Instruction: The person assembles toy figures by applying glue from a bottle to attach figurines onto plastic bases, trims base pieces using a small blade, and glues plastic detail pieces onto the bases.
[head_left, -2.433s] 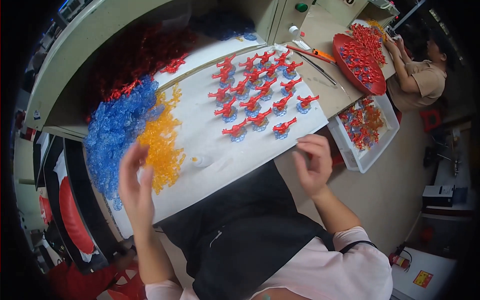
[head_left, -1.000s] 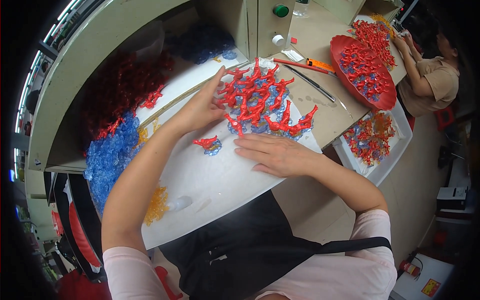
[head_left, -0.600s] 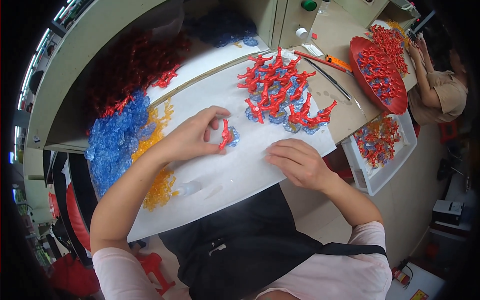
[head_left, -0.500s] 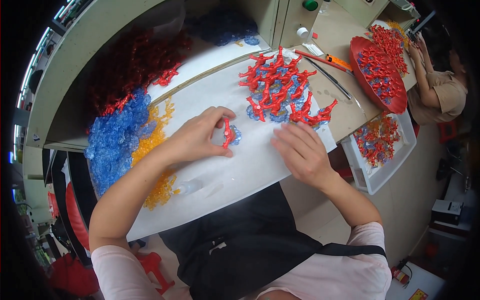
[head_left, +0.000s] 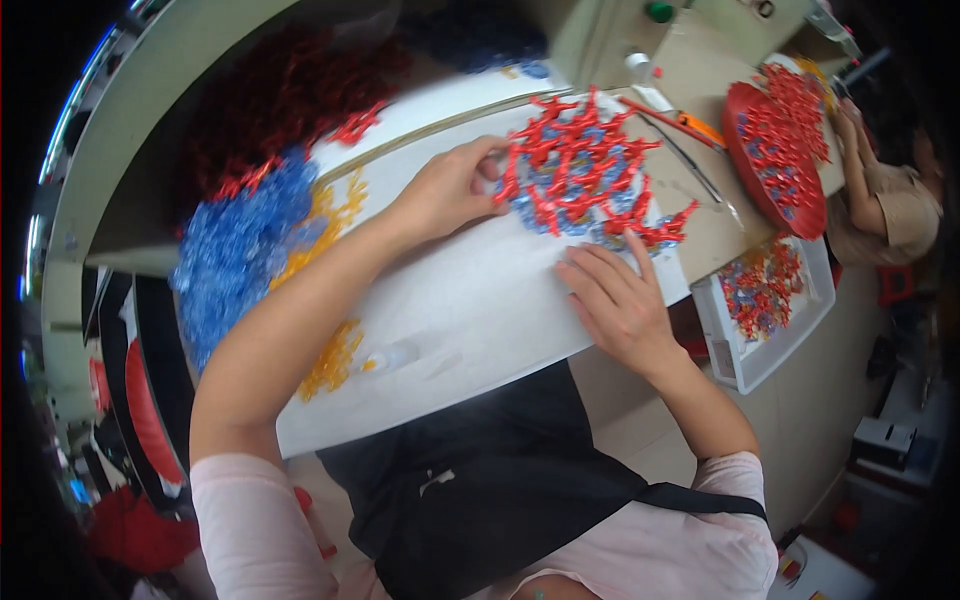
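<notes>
My left hand point(head_left: 455, 190) is at the left edge of a cluster of red plastic figures point(head_left: 575, 150) with clear blue pieces under them. Its thumb and fingers close round a red figure point(head_left: 508, 182) at that edge, which is slightly blurred. My right hand point(head_left: 622, 305) lies palm down with fingers stretched out, just in front of the cluster, and holds nothing. Its fingertips come close to the nearest red figures point(head_left: 650, 225). Both hands are over a white sheet point(head_left: 470, 290) on the worktable.
Heaps of clear blue pieces point(head_left: 240, 250), yellow pieces point(head_left: 335, 360) and dark red parts point(head_left: 290, 110) lie to the left. A small bottle point(head_left: 395, 354) rests near the front edge. Pens point(head_left: 685, 160), a red bowl point(head_left: 740, 130) and a white bin point(head_left: 740, 370) are right; beyond, another person point(head_left: 880, 200) works.
My left hand has carried the red figure with its blue piece away from me and rightward to the cluster's left edge. My right hand stays near the cluster's front. The whole view has shifted slightly.
</notes>
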